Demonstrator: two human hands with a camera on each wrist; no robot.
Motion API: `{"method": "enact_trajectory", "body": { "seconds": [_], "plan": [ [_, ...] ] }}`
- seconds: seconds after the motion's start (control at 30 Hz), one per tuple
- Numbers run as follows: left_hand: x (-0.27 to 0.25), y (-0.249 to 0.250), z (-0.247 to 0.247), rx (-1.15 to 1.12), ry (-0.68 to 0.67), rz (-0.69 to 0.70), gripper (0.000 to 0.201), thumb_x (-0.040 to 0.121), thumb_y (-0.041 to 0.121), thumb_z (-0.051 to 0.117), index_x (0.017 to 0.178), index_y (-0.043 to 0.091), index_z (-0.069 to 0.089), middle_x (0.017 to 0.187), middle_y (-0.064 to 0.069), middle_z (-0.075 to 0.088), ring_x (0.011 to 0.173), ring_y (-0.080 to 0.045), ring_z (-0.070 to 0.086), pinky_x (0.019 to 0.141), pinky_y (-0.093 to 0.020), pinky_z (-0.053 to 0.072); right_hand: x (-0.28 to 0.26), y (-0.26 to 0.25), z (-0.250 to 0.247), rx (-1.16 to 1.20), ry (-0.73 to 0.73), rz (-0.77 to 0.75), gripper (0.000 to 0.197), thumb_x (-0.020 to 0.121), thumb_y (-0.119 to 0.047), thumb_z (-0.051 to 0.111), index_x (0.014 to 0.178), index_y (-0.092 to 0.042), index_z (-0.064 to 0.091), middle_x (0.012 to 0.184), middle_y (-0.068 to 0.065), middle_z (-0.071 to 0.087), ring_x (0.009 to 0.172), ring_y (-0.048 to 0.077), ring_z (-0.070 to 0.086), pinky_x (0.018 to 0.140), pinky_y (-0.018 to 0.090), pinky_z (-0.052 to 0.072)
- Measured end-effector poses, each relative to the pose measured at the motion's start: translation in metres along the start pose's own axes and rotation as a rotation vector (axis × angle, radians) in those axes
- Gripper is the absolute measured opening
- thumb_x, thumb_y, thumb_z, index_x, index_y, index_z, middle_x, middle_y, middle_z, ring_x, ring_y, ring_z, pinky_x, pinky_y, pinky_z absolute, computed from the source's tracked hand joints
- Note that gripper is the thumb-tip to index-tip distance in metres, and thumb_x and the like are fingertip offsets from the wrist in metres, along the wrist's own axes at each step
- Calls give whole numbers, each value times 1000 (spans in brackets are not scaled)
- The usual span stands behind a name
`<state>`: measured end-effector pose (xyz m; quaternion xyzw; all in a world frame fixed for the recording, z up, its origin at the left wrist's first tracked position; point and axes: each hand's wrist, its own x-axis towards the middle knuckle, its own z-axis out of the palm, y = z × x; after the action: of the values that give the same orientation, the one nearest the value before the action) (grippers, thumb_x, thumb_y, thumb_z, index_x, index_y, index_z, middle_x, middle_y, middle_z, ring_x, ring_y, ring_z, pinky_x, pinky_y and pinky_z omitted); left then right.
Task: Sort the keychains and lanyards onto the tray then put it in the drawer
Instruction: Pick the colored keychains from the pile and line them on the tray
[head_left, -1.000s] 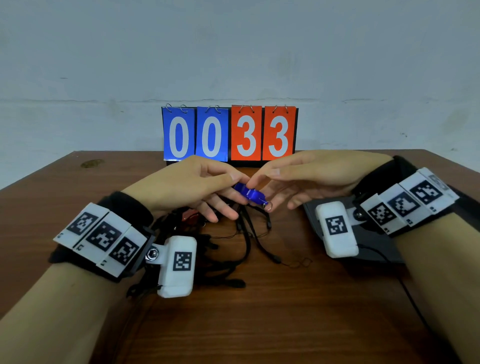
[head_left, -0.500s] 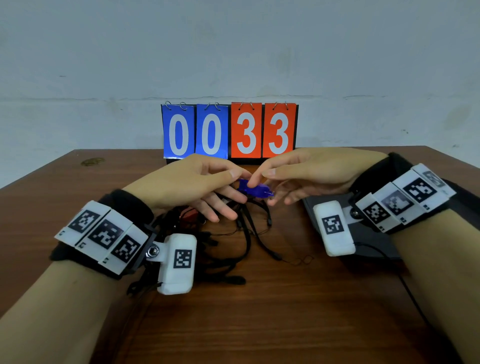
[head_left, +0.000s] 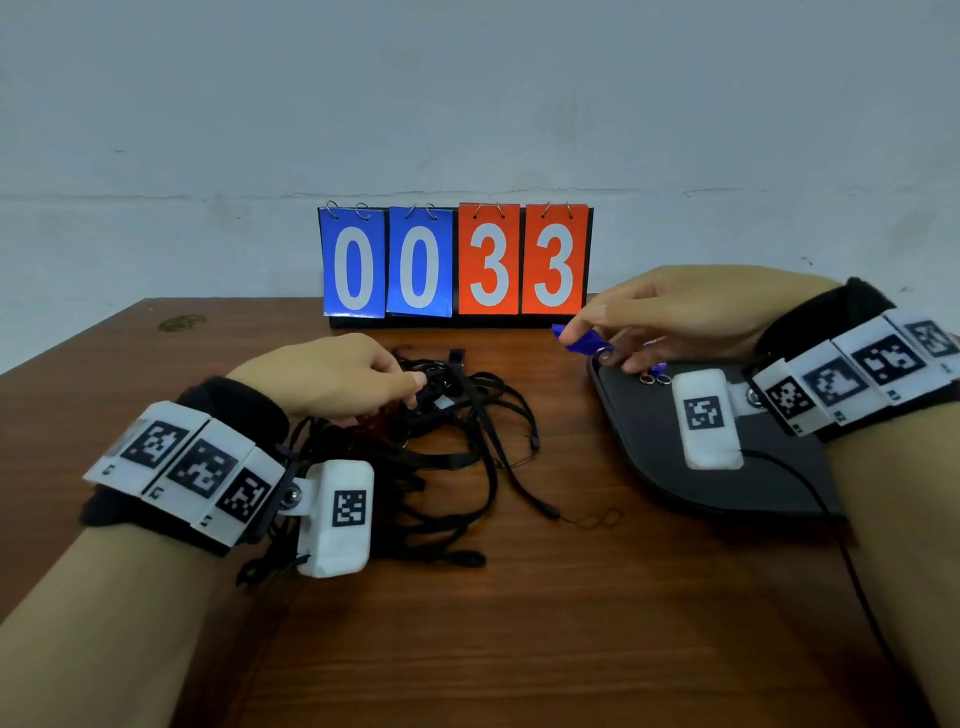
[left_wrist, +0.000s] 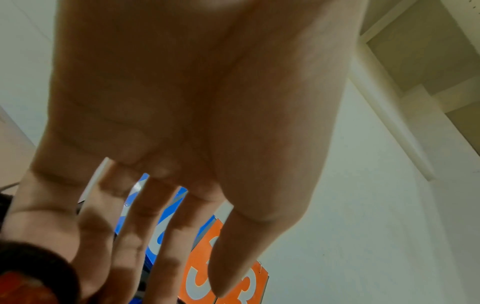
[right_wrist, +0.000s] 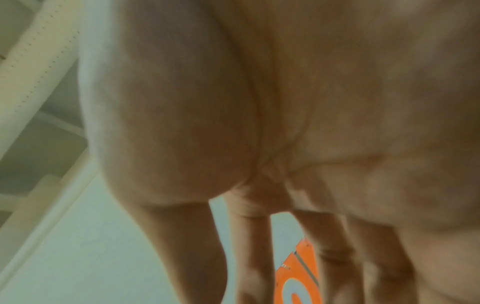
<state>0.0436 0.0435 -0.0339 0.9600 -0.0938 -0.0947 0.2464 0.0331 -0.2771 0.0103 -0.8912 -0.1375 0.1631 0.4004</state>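
Observation:
A tangle of black lanyards (head_left: 467, 452) lies on the wooden table left of centre, with something red (head_left: 375, 422) half hidden in it. My left hand (head_left: 410, 395) rests on the pile's far side. The left wrist view shows its fingers (left_wrist: 166, 246) fairly straight and spread, gripping nothing. My right hand (head_left: 587, 332) pinches a blue keychain (head_left: 582, 343) just above the far left corner of the dark grey tray (head_left: 649, 467). Small key rings (head_left: 654, 378) and a purple piece lie on the tray under that hand. In the right wrist view the keychain is hidden.
A flip scoreboard (head_left: 454, 262) reading 0033 stands at the table's back edge against a pale wall. A thin black cable (head_left: 810, 499) runs from the right wrist camera across the tray. Bare wood lies in front of the pile.
The left hand let go of the blue keychain and dropped onto the lanyard pile. The right hand carried the keychain right, from the table's centre to above the tray.

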Motion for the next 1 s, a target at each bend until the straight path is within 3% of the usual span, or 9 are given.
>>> {"method": "enact_trajectory", "body": {
  "seconds": [0.1,0.23,0.4,0.47,0.53,0.67,0.73,0.9,1.0],
  "plan": [
    [-1,2,0,-7,13,-26,40,101,54,50,90,27,78,62,7,53,67,-14,56,74,-29,54,-3,12,-13,-21,119,82,27,99,-33,56,108,-20,78,123,9,68,103,24,66,98,36,53],
    [-1,3,1,14,27,-31,40,102,52,50,95,24,77,75,6,64,65,-10,56,65,-22,44,-3,32,-28,-54,243,205,25,98,-32,58,101,-19,80,116,12,72,106,29,67,101,39,52],
    [-1,-2,2,-7,9,-44,35,98,57,53,96,26,67,87,5,67,75,-9,60,70,-26,51,2,55,-41,-199,363,347,27,98,-36,58,102,-18,77,73,9,57,75,21,58,71,30,56],
    [-1,0,2,11,12,-57,38,99,58,51,96,23,65,87,4,65,76,-10,59,71,-26,52,6,62,-43,-201,360,405,27,98,-36,59,106,-15,74,55,4,54,74,24,59,78,37,57],
    [-1,1,1,48,-1,-75,42,99,60,49,95,22,66,85,1,63,76,-12,58,70,-25,51,9,66,-43,-249,330,447,31,97,-40,58,106,-15,73,64,7,61,75,26,61,79,39,58],
    [-3,3,-1,132,-52,-90,50,97,67,43,91,27,73,67,2,55,60,-15,52,68,-25,44,12,71,-41,-382,299,466,40,98,-44,53,101,-9,71,71,7,65,56,20,52,52,25,41],
    [-4,4,-1,141,-67,-85,51,100,64,41,90,29,78,60,6,56,57,-14,51,66,-24,44,13,73,-41,-396,305,461,41,98,-45,53,98,-8,72,72,8,66,60,21,54,57,27,43],
    [-7,2,-2,101,-134,-78,55,102,62,40,80,35,83,104,-12,77,68,-16,59,73,-27,51,15,70,-37,-393,289,458,41,99,-44,52,104,-9,72,67,6,61,73,28,65,71,38,53],
    [-7,4,-2,75,-134,-78,55,102,61,41,81,34,84,103,-9,78,70,-16,60,76,-26,52,17,69,-36,-343,278,474,39,100,-41,54,109,-7,70,79,10,63,82,26,69,85,41,56]
  ]
}}
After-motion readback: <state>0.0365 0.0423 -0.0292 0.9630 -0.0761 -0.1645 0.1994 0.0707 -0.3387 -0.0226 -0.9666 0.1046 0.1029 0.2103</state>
